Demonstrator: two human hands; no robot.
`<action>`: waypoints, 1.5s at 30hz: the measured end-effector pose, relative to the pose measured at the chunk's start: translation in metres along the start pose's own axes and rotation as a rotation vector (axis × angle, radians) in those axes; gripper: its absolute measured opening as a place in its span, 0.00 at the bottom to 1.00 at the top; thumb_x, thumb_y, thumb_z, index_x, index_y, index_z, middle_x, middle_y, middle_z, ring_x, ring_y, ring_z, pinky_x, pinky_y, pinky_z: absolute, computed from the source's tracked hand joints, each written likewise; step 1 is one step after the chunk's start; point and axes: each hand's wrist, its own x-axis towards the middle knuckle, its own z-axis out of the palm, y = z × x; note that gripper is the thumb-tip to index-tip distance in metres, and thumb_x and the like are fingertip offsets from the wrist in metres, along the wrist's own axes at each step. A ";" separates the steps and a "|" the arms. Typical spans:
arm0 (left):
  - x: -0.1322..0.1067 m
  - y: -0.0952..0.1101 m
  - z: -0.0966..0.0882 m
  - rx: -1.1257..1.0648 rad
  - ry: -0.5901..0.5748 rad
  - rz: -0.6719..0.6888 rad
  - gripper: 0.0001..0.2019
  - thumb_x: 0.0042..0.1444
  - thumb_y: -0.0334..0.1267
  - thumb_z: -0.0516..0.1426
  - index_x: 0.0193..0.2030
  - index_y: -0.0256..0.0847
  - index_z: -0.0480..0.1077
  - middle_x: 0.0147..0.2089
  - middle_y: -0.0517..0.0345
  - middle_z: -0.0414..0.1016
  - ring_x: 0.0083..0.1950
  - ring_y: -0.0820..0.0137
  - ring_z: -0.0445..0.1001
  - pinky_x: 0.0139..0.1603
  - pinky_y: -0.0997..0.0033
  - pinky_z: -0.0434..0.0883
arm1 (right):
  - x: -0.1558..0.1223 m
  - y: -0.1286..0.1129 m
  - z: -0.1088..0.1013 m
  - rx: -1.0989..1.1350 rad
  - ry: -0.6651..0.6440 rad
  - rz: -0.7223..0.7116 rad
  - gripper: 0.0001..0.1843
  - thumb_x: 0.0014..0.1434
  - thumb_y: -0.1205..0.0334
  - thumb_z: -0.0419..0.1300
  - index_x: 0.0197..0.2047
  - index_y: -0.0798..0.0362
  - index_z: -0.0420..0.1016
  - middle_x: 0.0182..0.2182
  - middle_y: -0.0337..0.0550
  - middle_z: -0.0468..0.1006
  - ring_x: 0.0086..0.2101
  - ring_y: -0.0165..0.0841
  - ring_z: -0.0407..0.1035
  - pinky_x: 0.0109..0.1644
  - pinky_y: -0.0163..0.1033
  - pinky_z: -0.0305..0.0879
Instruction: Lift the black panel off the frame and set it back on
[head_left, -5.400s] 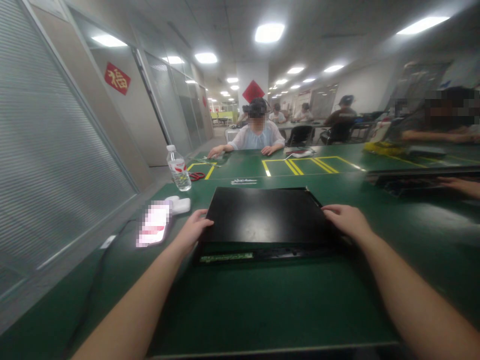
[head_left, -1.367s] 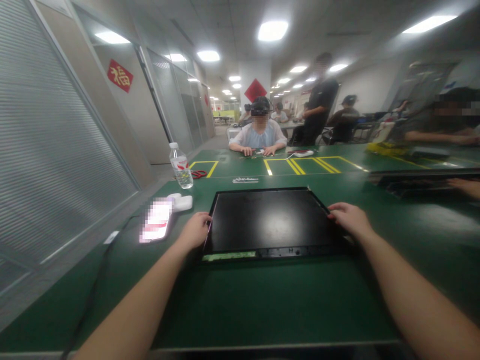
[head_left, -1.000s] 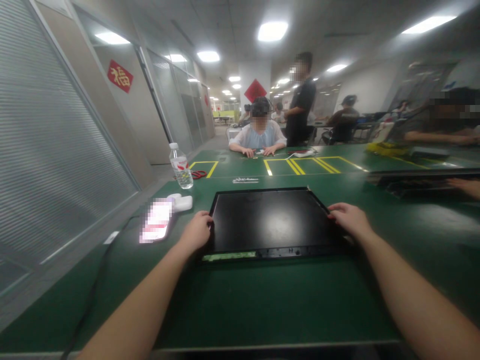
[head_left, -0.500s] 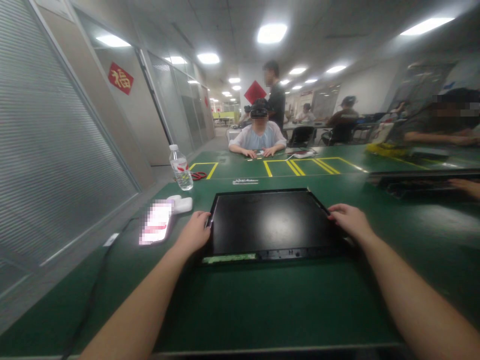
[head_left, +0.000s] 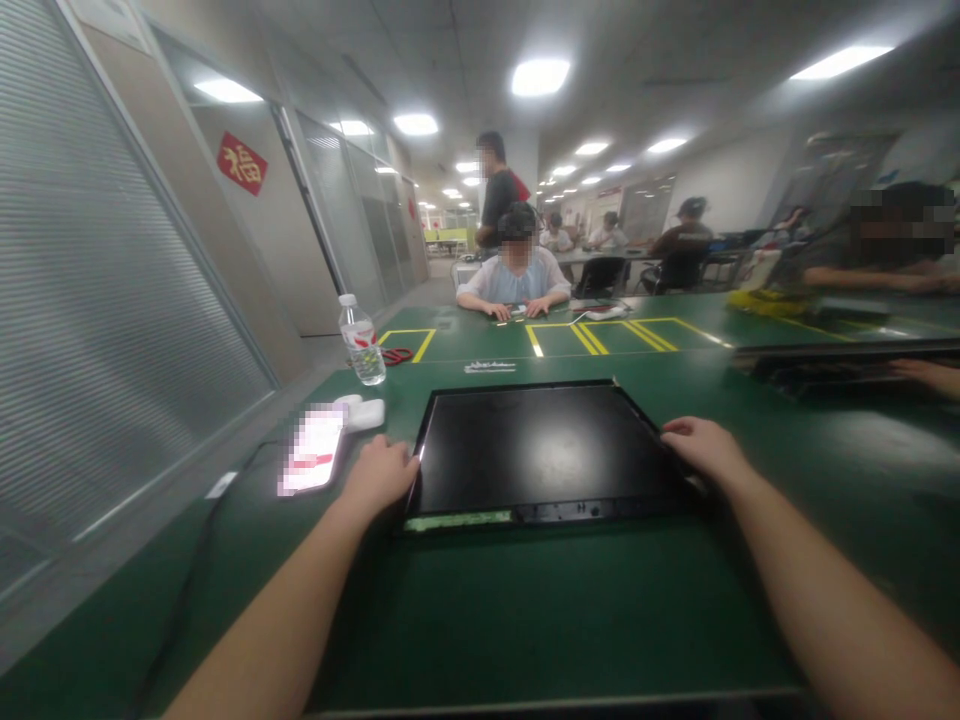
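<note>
A flat black panel (head_left: 540, 450) lies on the green table (head_left: 525, 610) in front of me, with a thin green circuit strip (head_left: 457, 521) along its near edge. My left hand (head_left: 379, 474) grips the panel's left edge with curled fingers. My right hand (head_left: 701, 450) holds the right edge, fingers bent over the rim.
A phone (head_left: 311, 463) and a white case (head_left: 364, 413) lie left of the panel, with a water bottle (head_left: 361, 340) and red scissors (head_left: 396, 354) behind. A person (head_left: 516, 280) sits across the table. Another black panel (head_left: 847, 362) lies at right under someone's hand.
The raised top of the panel has come down flat onto the table. Both hands stay on its side edges. A standing person in the background has walked from right to left.
</note>
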 end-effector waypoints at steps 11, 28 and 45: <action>0.005 0.006 -0.002 -0.074 -0.026 0.019 0.14 0.64 0.33 0.48 0.36 0.35 0.75 0.42 0.40 0.77 0.43 0.58 0.77 0.42 0.66 0.67 | -0.001 -0.001 0.005 -0.102 -0.050 -0.049 0.16 0.54 0.64 0.63 0.46 0.54 0.83 0.44 0.49 0.84 0.43 0.42 0.79 0.43 0.40 0.72; 0.001 0.011 -0.001 -1.085 0.131 -0.274 0.10 0.51 0.38 0.61 0.24 0.42 0.63 0.20 0.65 0.66 0.22 0.71 0.66 0.24 0.74 0.60 | -0.001 0.001 0.007 -0.088 -0.042 -0.043 0.14 0.54 0.66 0.61 0.43 0.54 0.82 0.41 0.50 0.84 0.39 0.40 0.78 0.38 0.38 0.72; 0.006 0.019 -0.003 -1.628 -0.040 -0.472 0.14 0.55 0.34 0.65 0.45 0.45 0.66 0.23 0.68 0.73 0.20 0.70 0.74 0.25 0.72 0.72 | -0.003 -0.001 0.009 -0.145 -0.019 -0.077 0.13 0.56 0.67 0.60 0.44 0.54 0.82 0.42 0.49 0.83 0.41 0.40 0.77 0.39 0.38 0.68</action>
